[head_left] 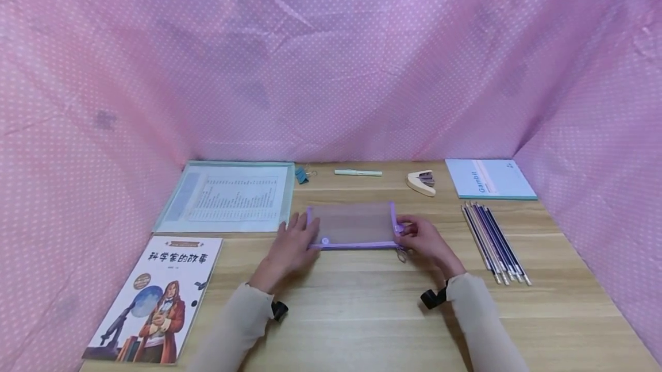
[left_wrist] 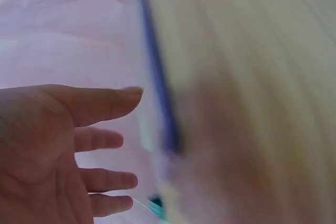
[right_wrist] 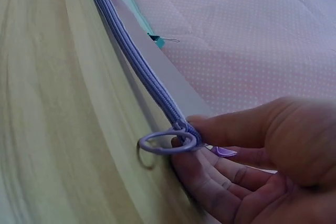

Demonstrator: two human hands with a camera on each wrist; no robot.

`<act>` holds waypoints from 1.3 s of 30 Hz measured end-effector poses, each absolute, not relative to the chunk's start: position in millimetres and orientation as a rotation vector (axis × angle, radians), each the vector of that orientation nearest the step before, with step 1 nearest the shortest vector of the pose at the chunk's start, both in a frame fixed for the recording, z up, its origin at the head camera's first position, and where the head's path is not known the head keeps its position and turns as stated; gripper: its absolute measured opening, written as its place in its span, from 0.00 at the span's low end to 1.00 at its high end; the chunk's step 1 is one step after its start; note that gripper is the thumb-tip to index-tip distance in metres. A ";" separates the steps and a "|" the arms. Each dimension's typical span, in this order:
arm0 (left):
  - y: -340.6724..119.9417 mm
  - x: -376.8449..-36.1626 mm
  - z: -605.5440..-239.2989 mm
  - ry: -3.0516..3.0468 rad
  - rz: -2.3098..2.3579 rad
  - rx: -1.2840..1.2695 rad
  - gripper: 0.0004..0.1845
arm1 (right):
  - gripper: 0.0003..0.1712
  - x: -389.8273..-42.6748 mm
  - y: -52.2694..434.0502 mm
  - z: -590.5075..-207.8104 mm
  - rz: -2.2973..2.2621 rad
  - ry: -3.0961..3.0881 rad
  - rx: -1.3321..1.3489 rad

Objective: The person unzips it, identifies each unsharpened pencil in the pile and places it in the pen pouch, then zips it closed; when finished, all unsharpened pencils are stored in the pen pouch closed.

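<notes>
A translucent pencil pouch (head_left: 351,225) with purple edging lies in front of me, its zipper along the near edge. My right hand (head_left: 424,242) pinches the pouch's right end between thumb and fingers, beside the zipper's ring pull (right_wrist: 167,143). In the right wrist view the zipper (right_wrist: 139,64) runs away from that grip and looks closed. At the pouch's left end is my left hand (head_left: 293,245), fingers extended and spread. The left wrist view is blurred; there the left hand (left_wrist: 58,145) has its thumb and fingers apart, with nothing between them.
Left of the pouch lie a clear document folder (head_left: 233,196) and a book (head_left: 155,303). Behind it are a teal binder clip (head_left: 302,175), a pale green pen (head_left: 358,172) and a cream stapler-like object (head_left: 421,183). Several pencils (head_left: 493,242) and a blue notebook (head_left: 488,179) lie right.
</notes>
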State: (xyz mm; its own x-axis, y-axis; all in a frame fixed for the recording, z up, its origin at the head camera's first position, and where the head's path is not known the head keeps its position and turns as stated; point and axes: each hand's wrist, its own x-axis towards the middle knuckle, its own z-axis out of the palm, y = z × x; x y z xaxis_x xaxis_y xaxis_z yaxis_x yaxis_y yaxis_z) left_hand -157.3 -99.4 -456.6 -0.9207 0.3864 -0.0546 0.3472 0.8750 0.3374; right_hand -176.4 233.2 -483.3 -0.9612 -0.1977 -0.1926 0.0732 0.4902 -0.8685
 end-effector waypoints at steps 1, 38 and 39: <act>-94.3 -152.6 -453.3 2.952 0.525 0.622 0.33 | 0.32 -177.0 233.0 -484.1 -1.466 2.461 -0.097; 81.1 -111.7 -484.1 1.704 1.673 0.070 0.44 | 0.33 -181.3 236.7 -488.5 -1.568 2.379 -0.102; 81.8 -111.4 -485.3 1.691 1.681 0.071 0.43 | 0.33 -180.9 236.4 -488.2 -1.568 2.378 -0.100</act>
State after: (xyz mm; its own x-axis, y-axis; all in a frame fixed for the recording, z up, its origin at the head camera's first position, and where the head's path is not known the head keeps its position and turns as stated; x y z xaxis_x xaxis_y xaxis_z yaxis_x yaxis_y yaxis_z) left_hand -111.4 81.8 -485.3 -0.7262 0.5198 -0.4499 -0.4470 0.1403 0.8835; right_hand -180.9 236.4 -488.2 -0.9555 -0.2153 -0.2017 0.1005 0.4053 -0.9087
